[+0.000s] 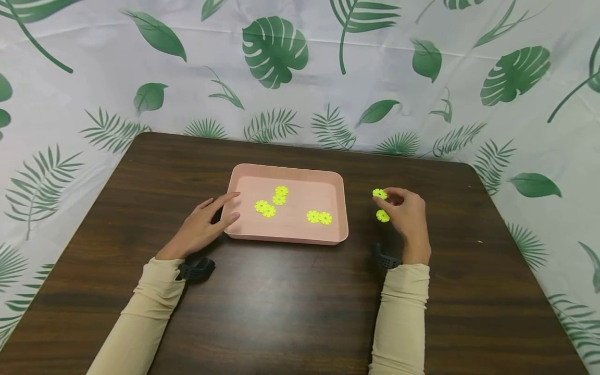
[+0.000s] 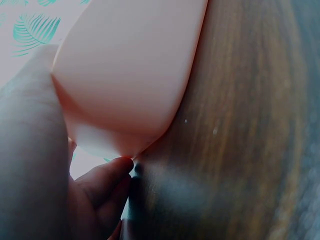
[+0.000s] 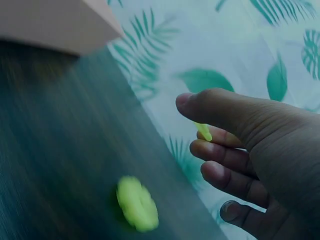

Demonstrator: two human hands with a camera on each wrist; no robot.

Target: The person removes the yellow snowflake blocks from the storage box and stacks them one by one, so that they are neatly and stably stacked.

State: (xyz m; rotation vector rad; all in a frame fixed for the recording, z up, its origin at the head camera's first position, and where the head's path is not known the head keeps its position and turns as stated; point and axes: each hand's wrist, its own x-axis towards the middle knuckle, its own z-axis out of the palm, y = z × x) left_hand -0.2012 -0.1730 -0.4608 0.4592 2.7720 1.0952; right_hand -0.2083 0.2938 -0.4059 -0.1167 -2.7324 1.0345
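Observation:
A pink tray (image 1: pixel 337 208) sits mid-table and holds several yellow flower-shaped discs (image 1: pixel 274 202). My left hand (image 1: pixel 206 221) rests against the tray's left rim with straight fingers; the left wrist view shows the tray corner (image 2: pixel 130 80) against my fingers (image 2: pixel 102 180). To the right of the tray, my right hand (image 1: pixel 407 212) pinches a yellow disc (image 1: pixel 379 194) between thumb and fingers, seen as a sliver of the disc (image 3: pixel 203 131) in the right wrist view. Another yellow disc (image 1: pixel 382 215) lies on the table beside that hand, blurred disc (image 3: pixel 137 204).
The dark wooden table (image 1: pixel 290 302) is backed by a white cloth with green leaf prints (image 1: pixel 300 67). Black wrist mounts (image 1: pixel 196 270) sit on both sleeves. The tray's corner (image 3: pixel 65 25) shows at upper left in the right wrist view.

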